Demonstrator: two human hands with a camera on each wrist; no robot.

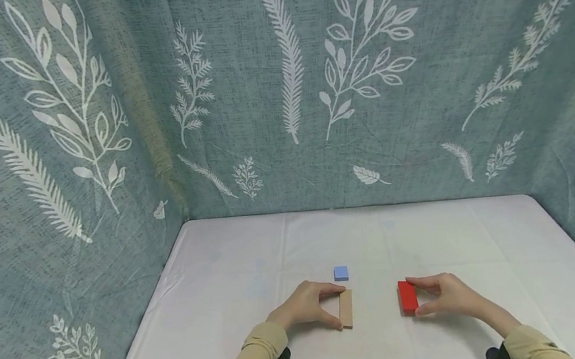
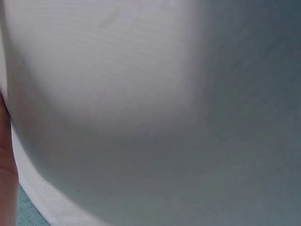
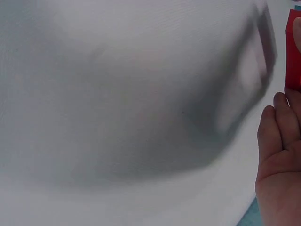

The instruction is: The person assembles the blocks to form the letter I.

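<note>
In the head view my left hand (image 1: 308,306) pinches a flat, light wooden block (image 1: 346,309) lengthwise, a fingertip at its far end and the thumb at its near end. To the right, my right hand (image 1: 451,295) holds a red block (image 1: 408,297) the same way, between fingers and thumb. A small blue block (image 1: 341,273) lies just beyond the wooden one. The right wrist view catches the red block (image 3: 292,56) at its right edge above the curled fingers. Only a strip of my left hand (image 2: 7,174) shows in the left wrist view; its block is out of frame there.
A white cloth (image 1: 238,260) covers the table. Green-blue curtains (image 1: 252,86) with white leaf prints hang behind it and at both sides. A dark wrist device (image 1: 282,358) shows below the left sleeve, and another (image 1: 497,357) by the right sleeve.
</note>
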